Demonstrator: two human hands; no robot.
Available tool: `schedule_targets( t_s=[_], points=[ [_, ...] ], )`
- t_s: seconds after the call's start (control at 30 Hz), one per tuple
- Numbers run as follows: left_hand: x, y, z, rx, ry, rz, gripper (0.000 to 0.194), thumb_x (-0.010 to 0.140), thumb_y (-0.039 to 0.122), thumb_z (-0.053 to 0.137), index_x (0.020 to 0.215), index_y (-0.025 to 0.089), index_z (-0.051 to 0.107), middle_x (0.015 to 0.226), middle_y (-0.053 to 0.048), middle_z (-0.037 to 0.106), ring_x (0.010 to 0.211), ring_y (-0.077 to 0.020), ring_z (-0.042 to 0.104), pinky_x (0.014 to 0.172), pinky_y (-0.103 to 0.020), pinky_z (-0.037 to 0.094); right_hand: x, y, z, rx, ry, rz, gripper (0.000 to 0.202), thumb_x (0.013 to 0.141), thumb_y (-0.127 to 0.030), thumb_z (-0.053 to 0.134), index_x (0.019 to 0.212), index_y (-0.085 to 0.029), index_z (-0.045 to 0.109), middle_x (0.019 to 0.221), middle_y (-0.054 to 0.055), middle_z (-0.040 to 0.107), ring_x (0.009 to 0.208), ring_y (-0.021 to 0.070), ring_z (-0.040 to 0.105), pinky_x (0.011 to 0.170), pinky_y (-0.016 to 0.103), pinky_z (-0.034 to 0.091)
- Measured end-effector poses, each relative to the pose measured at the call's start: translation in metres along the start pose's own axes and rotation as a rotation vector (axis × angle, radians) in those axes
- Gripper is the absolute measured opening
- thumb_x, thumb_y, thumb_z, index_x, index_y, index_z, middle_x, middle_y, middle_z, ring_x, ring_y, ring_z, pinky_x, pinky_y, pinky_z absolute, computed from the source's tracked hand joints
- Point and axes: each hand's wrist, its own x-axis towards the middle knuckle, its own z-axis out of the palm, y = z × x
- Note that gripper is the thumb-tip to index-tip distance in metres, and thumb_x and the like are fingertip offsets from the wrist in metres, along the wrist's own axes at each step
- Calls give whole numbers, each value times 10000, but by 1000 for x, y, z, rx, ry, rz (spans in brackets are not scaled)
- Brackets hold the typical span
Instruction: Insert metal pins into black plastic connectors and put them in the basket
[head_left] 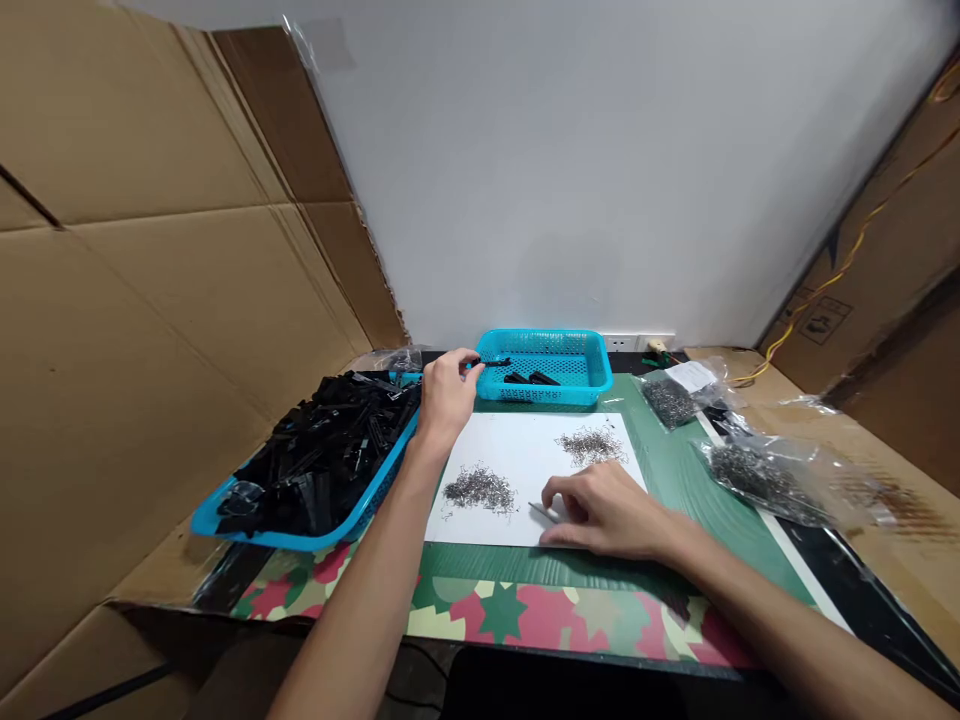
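Note:
My left hand [448, 390] is raised at the near left corner of a blue perforated basket [606, 375]. Its fingers pinch a slim black plastic part [496, 362] that points right over the basket's rim. A few similar black parts [531, 379] lie inside. Low over a white sheet [517, 432], my right hand [596, 510] is closed around a thin, pointed, grey tool [541, 511], its tip toward the left. Two heaps of tiny metal wire pieces lie on the sheet: one heap [480, 488] left of the tool, the other heap [592, 445] just beyond my right hand.
A larger blue basket [281, 542] heaped with black plastic parts [330, 440] stands at left. Two clear bags of small metal pieces, a far bag [667, 400] and a near bag [765, 475], lie at right. Cardboard walls [150, 330] flank the green table mat [675, 490]. A power socket [622, 343] is behind.

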Motion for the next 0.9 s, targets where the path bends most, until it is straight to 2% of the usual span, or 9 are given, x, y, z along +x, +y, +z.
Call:
schedule_targets(
  t_s=[0.07, 0.17, 0.37, 0.47, 0.53, 0.6, 0.7, 0.8, 0.9],
  points=[
    [6, -7, 8, -3, 17, -16, 188, 927, 211, 690, 1075, 152, 790, 1022, -108, 814, 861, -216, 745, 827, -298, 574, -1, -5, -1, -77, -59, -9, 381, 885, -585, 767, 957, -212, 735, 687, 8, 730, 587, 158, 618, 574, 267, 231],
    [11, -12, 15, -1, 14, -27, 206, 928, 229, 693, 1095, 161, 792, 1047, -110, 813, 893, -227, 745, 870, -316, 571, -1, -7, -1, -121, -107, -26, 377, 917, -586, 738, 922, -209, 716, 709, 22, 739, 599, 159, 615, 568, 274, 199],
    [17, -14, 21, -2, -60, -39, 214, 888, 134, 695, 1065, 179, 808, 1038, -89, 817, 912, -228, 745, 910, -325, 568, -3, -1, -7, -101, -105, -44, 471, 941, -665, 665, 850, -203, 681, 680, 13, 708, 576, 139, 573, 560, 276, 212],
    [17, -15, 23, -4, -88, -40, 221, 881, 113, 694, 1051, 183, 816, 1041, -86, 817, 928, -228, 749, 921, -320, 567, -3, 6, -9, -131, -56, -55, 344, 1022, -517, 622, 905, -203, 702, 703, 16, 701, 597, 147, 590, 569, 271, 270],
    [17, -15, 23, 0, -92, -44, 223, 884, 114, 692, 1054, 186, 818, 1051, -86, 817, 934, -231, 750, 929, -325, 567, -2, 13, -8, -156, 34, -71, 189, 1058, -280, 559, 996, -193, 715, 832, 46, 725, 671, 161, 632, 600, 269, 350],
    [16, -15, 24, 7, -88, -50, 221, 887, 120, 690, 1054, 187, 819, 1048, -85, 818, 930, -237, 750, 935, -334, 565, 0, 21, -7, -152, 205, -101, 288, 1028, -81, 453, 1102, -186, 711, 1079, 110, 720, 856, 192, 683, 690, 286, 459],
    [16, -17, 24, 19, -70, -59, 217, 895, 134, 688, 1062, 187, 816, 1052, -88, 818, 942, -245, 749, 936, -340, 563, 2, 33, -9, -94, 488, -148, 408, 1015, -21, 374, 1178, -195, 705, 1342, 167, 629, 1060, 212, 680, 822, 340, 551],
    [17, -19, 23, 31, -45, -69, 221, 905, 142, 681, 1080, 187, 809, 1068, -91, 816, 961, -246, 748, 925, -334, 560, 2, 42, -14, -54, 620, -133, 274, 1056, -137, 476, 1133, -204, 731, 1157, 124, 741, 900, 195, 725, 745, 320, 566],
    [17, -21, 22, 47, -35, -73, 217, 908, 144, 680, 1080, 190, 804, 1057, -83, 817, 955, -244, 746, 911, -329, 556, 1, 45, -16, -34, 660, -106, 207, 1066, -271, 558, 1082, -211, 756, 927, 68, 800, 730, 183, 729, 639, 290, 525]
  ],
)
